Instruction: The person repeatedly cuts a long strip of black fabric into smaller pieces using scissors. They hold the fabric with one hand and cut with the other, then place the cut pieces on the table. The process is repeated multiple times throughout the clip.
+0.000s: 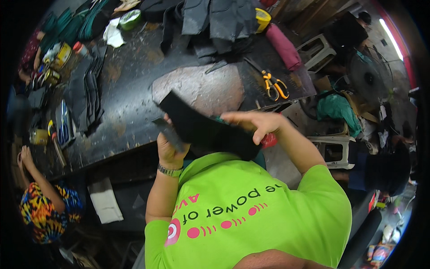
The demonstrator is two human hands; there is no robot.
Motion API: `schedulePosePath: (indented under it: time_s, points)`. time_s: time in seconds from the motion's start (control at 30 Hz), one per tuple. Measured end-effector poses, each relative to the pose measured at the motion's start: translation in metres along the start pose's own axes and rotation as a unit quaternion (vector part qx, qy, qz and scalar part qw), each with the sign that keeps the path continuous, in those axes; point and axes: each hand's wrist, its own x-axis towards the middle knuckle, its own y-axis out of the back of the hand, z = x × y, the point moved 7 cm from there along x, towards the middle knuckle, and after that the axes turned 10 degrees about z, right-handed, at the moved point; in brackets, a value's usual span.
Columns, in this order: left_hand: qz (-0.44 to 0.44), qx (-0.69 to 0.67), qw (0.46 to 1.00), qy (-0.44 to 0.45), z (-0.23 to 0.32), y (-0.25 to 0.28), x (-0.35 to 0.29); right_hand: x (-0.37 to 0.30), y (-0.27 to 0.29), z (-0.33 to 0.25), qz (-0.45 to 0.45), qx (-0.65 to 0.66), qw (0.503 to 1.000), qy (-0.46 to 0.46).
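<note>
A wide, slightly curved black strip [201,123], of leather or a similar sheet material, is held up in front of my body above the table edge. My left hand [169,150], with a watch at its wrist, is closed around its left part. A narrower dark grey strip [166,133] is also in that hand, and it is blurred. My right hand [257,123] lies along the black strip's upper right side, fingers stretched out and thumb apart. Beyond the strip, a flat, worn grey-brown slab [197,87] rests on the table.
Orange-handled scissors [274,86] lie right of the slab on the dark table [121,89]. Stacked black pieces [219,20] are at the back, near a maroon roll [283,47]. More strips [85,89] and a hammer [57,143] lie left, near another person's hands [26,157].
</note>
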Motion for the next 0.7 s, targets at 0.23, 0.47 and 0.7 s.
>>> schedulePosePath:
  time_s: [0.23,0.47,0.7]
  points:
    - [0.02,-0.017,0.999,-0.035,0.028,-0.004,-0.001,0.01,-0.05,0.019,-0.002,0.344,0.933,-0.104]
    - [0.142,0.289,0.945,-0.061,0.057,0.01,-0.02,0.03,0.088,-0.148,0.407,-0.115,0.883,0.205]
    - [0.154,0.509,0.843,-0.078,0.079,-0.009,-0.027,0.14,0.232,-0.209,0.588,-0.653,0.461,0.121]
